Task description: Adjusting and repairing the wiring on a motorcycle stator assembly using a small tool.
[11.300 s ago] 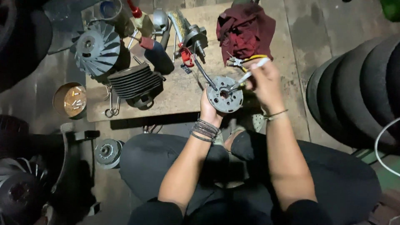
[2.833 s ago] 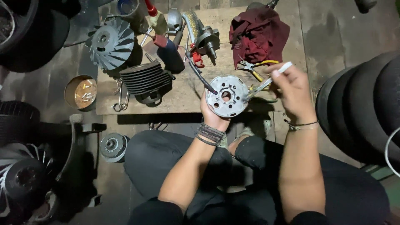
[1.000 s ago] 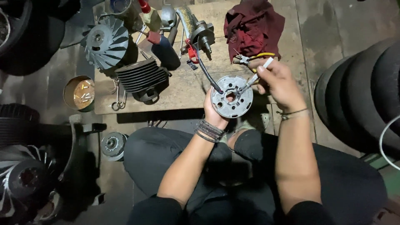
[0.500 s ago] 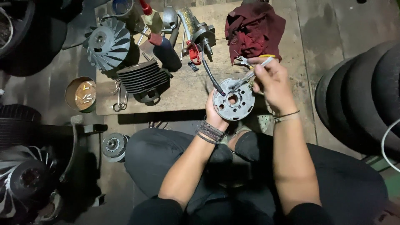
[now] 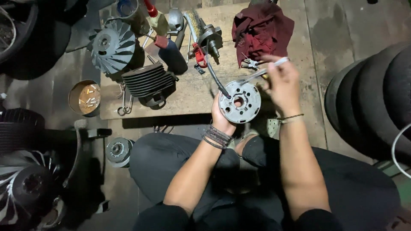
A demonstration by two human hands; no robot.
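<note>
Holding one round grey metal plate (image 5: 239,102) from below, your left hand (image 5: 221,120) has its fingers curled around the lower left edge, so the disc faces up at you over the near edge of the wooden board (image 5: 188,92). One black cable (image 5: 212,76) runs from the plate's upper left rim back toward the parts on the board. Your right hand (image 5: 280,85) is closed around one slim silver-handled tool (image 5: 262,73), fingers pinched on the shaft, and its tip touches the plate's upper right rim.

On the board you have one finned cylinder (image 5: 148,80), one grey fan wheel (image 5: 112,45) with slanted blades, and one dark red rag (image 5: 262,29) at the far right corner. A small bunch of keys (image 5: 250,64) lies just below the rag, near your right hand. One open tin (image 5: 84,97) with small parts inside sits on the floor left of the board. One small round metal part (image 5: 118,151) lies by your left knee. Several tyres (image 5: 372,102) stand stacked at your right; I cannot tell how many.
</note>
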